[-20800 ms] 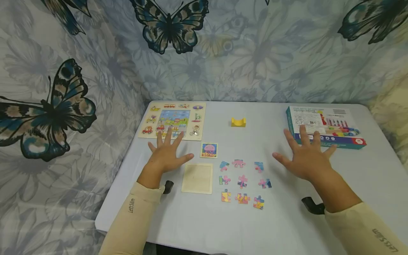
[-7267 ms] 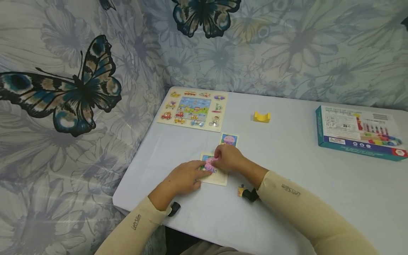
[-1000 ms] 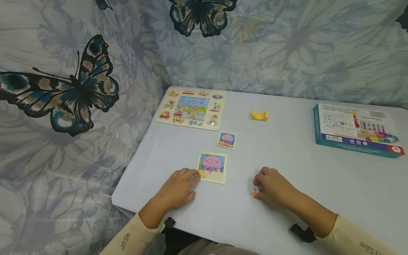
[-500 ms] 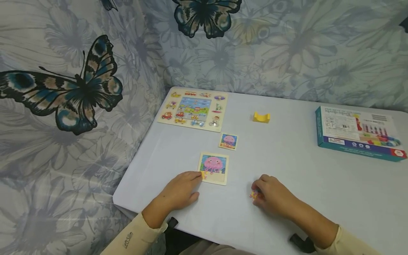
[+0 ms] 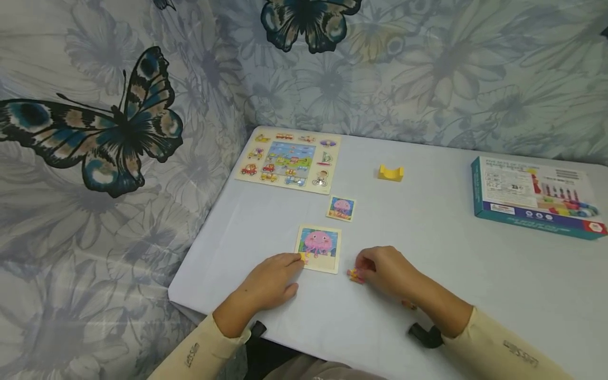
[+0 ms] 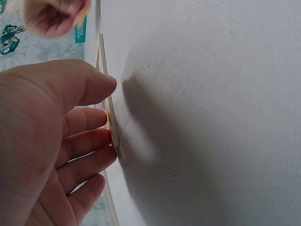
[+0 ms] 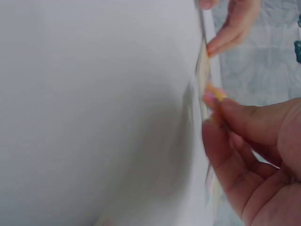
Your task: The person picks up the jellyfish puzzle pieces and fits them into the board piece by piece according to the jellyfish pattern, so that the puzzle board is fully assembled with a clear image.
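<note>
My left hand (image 5: pixel 268 282) rests its fingertips on the lower left corner of the wooden puzzle tray (image 5: pixel 328 267); the fingers are nearly straight in the left wrist view. Inside the tray, several joined pieces form a pink jellyfish (image 5: pixel 318 243), with bare wood at the lower right. Just right of the tray, my right hand (image 5: pixel 391 274) pinches a pink and yellow puzzle piece (image 5: pixel 355 275) between thumb and finger, raised off the table in the right wrist view. Another puzzle piece (image 5: pixel 409 304) lies partly hidden under the right wrist.
Behind the tray lies a small jellyfish picture card (image 5: pixel 341 208). A vehicle picture board (image 5: pixel 325 182) is at the back left, a yellow curved block (image 5: pixel 391 173) at the back middle. A flat toy box (image 5: pixel 537 198) lies at the right. Butterfly-patterned cloth borders the table.
The tray, bare at first, now holds several pieces from the scattered rows. In the last second my right hand has picked up a piece and carried it left; my left hand stays at the tray.
</note>
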{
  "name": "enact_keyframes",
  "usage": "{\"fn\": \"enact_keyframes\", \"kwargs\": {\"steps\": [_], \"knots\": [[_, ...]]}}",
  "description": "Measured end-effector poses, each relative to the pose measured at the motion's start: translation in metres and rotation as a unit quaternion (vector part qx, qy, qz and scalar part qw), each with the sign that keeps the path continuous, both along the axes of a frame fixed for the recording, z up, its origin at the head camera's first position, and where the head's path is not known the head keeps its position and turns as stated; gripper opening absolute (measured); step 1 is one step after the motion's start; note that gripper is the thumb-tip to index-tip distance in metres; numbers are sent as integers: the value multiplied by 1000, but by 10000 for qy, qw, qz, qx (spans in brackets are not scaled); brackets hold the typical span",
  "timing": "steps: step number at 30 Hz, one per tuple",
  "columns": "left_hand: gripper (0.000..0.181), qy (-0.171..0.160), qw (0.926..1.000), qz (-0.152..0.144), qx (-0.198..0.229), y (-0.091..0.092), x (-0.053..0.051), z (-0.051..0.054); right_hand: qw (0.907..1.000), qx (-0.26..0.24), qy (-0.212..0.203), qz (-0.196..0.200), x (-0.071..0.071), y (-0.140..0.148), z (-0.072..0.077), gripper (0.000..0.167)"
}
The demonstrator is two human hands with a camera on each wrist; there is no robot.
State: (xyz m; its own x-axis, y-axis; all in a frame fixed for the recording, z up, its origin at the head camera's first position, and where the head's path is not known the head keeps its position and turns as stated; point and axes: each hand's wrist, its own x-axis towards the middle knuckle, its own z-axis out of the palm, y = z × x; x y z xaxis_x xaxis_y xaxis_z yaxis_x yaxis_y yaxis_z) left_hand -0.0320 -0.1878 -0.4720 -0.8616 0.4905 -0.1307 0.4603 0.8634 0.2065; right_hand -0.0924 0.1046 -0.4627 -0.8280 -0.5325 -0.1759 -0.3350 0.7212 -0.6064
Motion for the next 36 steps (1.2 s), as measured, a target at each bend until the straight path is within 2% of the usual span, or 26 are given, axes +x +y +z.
{"fn": "enact_keyframes", "kwargs": {"steps": [4,6,13,23,36], "knots": [[48,47,10000,-15,-53,0,-2,0,9984,-460,-11,316,-19,-37,-3,11],[49,26,10000,-23,-78,1,-4,1,9977,-534,2,423,-25,-52,-6,10],[54,-37,9999,-100,-40,7,-6,1,9988,-91,244,422,-28,-82,-13,7],[55,294,9983,-232,-439,7,-5,-2,9980,163,464,402,-27,-92,-14,9],[52,484,9974,-204,-493,8,-6,-2,9996,220,71,182,-38,-84,-15,26]]}}
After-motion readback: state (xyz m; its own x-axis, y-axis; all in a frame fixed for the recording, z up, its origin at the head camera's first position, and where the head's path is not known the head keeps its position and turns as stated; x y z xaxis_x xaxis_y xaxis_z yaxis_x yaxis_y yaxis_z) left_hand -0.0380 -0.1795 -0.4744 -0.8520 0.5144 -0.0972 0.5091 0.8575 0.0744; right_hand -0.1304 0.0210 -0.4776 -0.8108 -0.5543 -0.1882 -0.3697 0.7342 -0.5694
